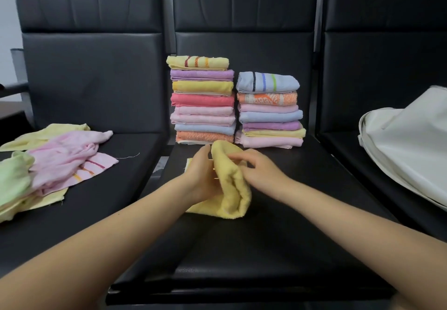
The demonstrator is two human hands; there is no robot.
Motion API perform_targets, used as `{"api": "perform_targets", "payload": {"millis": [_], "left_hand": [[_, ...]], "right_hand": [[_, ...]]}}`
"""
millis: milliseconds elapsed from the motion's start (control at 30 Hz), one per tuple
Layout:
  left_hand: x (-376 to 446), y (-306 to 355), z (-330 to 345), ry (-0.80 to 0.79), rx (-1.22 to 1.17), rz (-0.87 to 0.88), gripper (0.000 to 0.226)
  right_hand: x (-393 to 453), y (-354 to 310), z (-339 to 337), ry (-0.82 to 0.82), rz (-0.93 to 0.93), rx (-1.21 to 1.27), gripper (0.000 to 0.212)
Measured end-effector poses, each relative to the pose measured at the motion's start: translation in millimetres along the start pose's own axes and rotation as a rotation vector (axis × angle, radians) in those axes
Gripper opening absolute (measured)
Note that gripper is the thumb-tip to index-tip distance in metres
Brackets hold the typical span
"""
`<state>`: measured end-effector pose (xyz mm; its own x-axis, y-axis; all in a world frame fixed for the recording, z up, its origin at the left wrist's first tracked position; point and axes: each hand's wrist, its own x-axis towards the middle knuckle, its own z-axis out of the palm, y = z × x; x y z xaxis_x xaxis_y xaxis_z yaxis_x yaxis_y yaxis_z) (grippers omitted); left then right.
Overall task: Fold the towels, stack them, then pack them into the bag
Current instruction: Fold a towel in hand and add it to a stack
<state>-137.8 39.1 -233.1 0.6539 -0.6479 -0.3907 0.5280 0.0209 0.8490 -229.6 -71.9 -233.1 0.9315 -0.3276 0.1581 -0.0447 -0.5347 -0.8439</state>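
A yellow towel (231,188) is bunched up on the middle black seat (242,249). My left hand (202,176) grips its left side, and my right hand (260,169) pinches its upper right edge. Behind them stand two stacks of folded towels: a taller left stack (203,100) topped by a yellow striped towel, and a shorter right stack (269,110) topped by a grey-blue striped one. A white bag (408,145) lies on the right seat.
A loose pile of unfolded towels (48,162), pink, yellow and green, lies on the left seat. Black seat backs (242,19) rise behind the stacks. A gap separates the left and middle seats.
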Motion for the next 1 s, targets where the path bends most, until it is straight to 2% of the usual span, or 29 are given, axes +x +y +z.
{"api": "perform_targets", "payload": {"millis": [67, 167, 233, 333, 433, 500, 600, 700, 800, 900, 1000], "left_hand": [[-6.7, 4.3, -3.6, 0.006, -0.034, 0.007, 0.050], [-11.5, 9.5, -14.8, 0.049, -0.068, 0.004, 0.036], [-3.9, 10.5, -27.1, 0.164, 0.040, 0.030, 0.036], [10.6, 2.3, -48.9, 0.429, 0.582, 0.129, 0.044], [9.8, -14.3, -66.4, 0.490, 1.315, 0.296, 0.039], [6.6, -21.1, -70.2, 0.525, 1.445, 0.329, 0.039], [4.8, -22.8, -68.7, 0.548, 1.432, 0.359, 0.040], [3.8, -22.6, -68.2, 0.558, 1.405, 0.374, 0.040], [2.8, -23.7, -69.3, 0.547, 1.355, 0.383, 0.039], [-5.3, -19.9, -69.9, 0.454, 1.274, 0.386, 0.035], [-21.7, -11.1, -56.1, 0.321, 0.999, 0.301, 0.045]], "right_hand": [[2.8, 3.0, 14.4, 0.028, -0.014, -0.154, 0.044], [9.1, 2.6, 32.2, -0.016, 0.051, -0.227, 0.063], [11.4, 2.0, 41.9, -0.063, 0.066, -0.307, 0.069], [13.5, 3.3, 55.4, -0.146, 0.085, -0.450, 0.070], [17.8, 5.7, 66.5, -0.195, 0.077, -0.578, 0.063], [19.7, 5.7, 70.7, -0.167, 0.066, -0.557, 0.059], [19.3, 6.0, 70.6, 0.022, 0.125, -0.313, 0.058], [20.0, 2.9, 62.2, 0.175, 0.374, 0.131, 0.057], [15.1, -3.9, 54.4, 0.064, 0.581, 0.587, 0.044], [4.0, -12.9, 48.5, -0.119, 0.558, 0.755, 0.025], [-1.2, -26.6, 42.2, -0.150, 0.486, 0.780, 0.013]]}}
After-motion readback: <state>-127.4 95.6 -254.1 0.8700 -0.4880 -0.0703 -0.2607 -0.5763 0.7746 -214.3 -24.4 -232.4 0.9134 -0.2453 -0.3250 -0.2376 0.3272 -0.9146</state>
